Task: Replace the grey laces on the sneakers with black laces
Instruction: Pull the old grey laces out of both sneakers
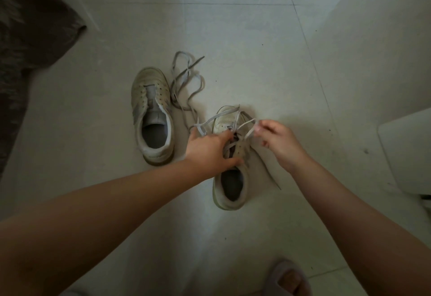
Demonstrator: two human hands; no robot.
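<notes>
Open tiled floor on most sides, with clutter only at the middle and the edges.

The tiled floor (233,27) lies bare beyond the shoes, to their right, and near the person, so a hand has room to pass there. Between the left sneaker (151,113) and the right sneaker (231,179) the gap is narrow, and the loose grey lace (186,81) sprawls across its far end. The left hand (210,151) and right hand (277,141) cover the right sneaker's front, with lace loops strung between them. A dark cloth (30,27) blocks the far left, a white object (408,151) the right edge, and a slippered foot (289,277) sits at the bottom.
</notes>
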